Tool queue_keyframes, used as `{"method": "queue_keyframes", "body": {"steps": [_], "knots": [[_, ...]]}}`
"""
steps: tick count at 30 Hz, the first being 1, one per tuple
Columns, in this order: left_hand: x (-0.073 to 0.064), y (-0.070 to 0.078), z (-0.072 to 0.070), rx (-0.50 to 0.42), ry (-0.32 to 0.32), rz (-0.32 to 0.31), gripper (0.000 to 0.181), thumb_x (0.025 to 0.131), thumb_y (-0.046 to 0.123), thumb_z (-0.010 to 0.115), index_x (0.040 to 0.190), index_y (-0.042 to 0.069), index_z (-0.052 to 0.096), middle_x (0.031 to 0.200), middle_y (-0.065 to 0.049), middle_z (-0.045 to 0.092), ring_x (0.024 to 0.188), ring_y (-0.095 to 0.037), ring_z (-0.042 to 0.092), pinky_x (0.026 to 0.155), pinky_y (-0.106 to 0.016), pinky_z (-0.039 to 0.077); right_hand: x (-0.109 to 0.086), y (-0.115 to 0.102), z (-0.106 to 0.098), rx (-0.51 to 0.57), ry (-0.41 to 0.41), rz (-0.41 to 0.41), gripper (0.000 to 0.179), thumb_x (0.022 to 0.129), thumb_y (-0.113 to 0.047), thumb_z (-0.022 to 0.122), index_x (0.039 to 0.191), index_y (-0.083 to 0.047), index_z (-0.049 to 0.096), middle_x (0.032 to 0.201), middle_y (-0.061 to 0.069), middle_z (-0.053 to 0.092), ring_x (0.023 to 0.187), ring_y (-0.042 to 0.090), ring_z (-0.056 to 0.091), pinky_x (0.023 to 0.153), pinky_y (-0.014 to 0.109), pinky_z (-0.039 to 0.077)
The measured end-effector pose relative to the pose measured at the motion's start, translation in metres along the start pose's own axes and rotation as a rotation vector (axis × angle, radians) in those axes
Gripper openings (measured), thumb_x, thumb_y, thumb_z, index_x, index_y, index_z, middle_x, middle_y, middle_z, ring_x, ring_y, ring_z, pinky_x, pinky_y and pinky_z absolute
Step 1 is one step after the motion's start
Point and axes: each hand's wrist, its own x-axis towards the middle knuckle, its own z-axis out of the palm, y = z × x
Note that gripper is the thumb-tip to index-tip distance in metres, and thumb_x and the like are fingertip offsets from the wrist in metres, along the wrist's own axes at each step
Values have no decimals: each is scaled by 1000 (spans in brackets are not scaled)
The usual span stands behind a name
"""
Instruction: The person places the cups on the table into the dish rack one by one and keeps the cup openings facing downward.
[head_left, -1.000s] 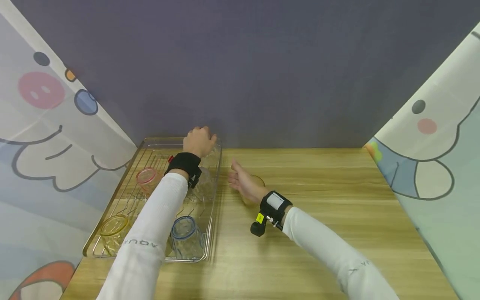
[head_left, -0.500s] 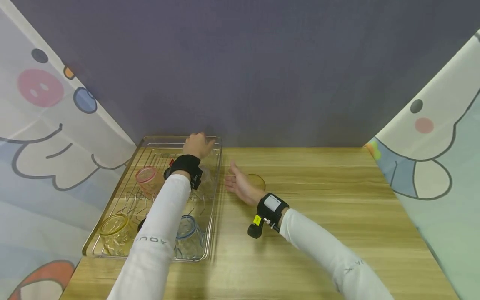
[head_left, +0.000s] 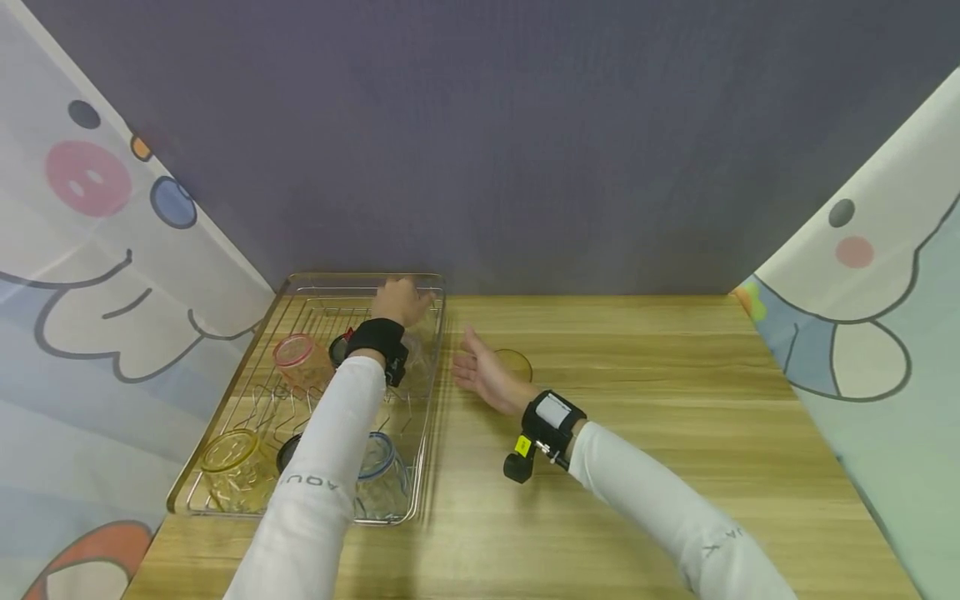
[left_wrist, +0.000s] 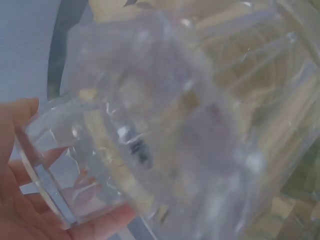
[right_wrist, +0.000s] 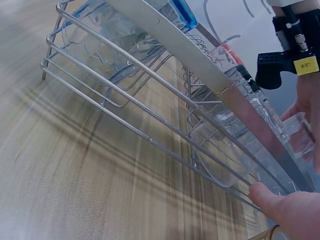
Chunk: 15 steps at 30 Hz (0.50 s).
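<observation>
My left hand (head_left: 401, 302) reaches over the far right corner of a wire rack (head_left: 223, 400). In the left wrist view its fingers and thumb curl round a clear faceted glass (left_wrist: 75, 155). A second clear glass (left_wrist: 165, 115) blurs across the front of that view. The held glass also shows past the rack's rail in the right wrist view. Just outside the rack's right side, my right hand (head_left: 487, 375) is held open, thumb up, holding nothing. Behind it on the table is an amber-rimmed round thing (head_left: 516, 364), partly hidden by the hand.
Upside-down-looking glasses stand in the rack: a pink-rimmed one (head_left: 300, 354), a yellow-rimmed one (head_left: 232, 467), a blue-rimmed one (head_left: 381, 475) and black-rimmed ones (head_left: 339, 350). The metal rails rise round them. A dark backdrop (head_left: 585, 167) closes off the wooden table's (head_left: 675, 375) far edge.
My left hand has come down and slightly nearer at the rack's far right corner. The right hand has barely moved; more of the amber-rimmed thing shows behind it.
</observation>
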Motion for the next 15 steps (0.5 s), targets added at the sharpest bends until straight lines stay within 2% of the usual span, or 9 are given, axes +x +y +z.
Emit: {"method": "queue_keyframes", "body": {"steps": [5,11,15], "knots": [[1,-3,7,-5,-61,-12,67,102,46,47,147,-4,39,148,-34,39,137,-53,36,115,-59,32,-1,-1,0,-33,-4,-4,78,106,-53,14,156,5,-1,158,36,13,148,47,21,123,51,22],[1,-6,14,22,-78,1,64,103,44,47,144,-4,41,150,-34,36,139,-52,35,116,-58,32,-2,-2,0,-40,7,-24,75,107,-51,14,156,5,1,159,35,13,148,46,24,123,50,23],[-2,-6,16,29,-106,4,67,103,44,48,148,-4,36,153,-34,31,141,-53,32,116,-59,32,-3,-2,1,-33,5,-26,76,106,-52,15,156,4,1,159,36,12,148,46,23,123,50,23]]}}
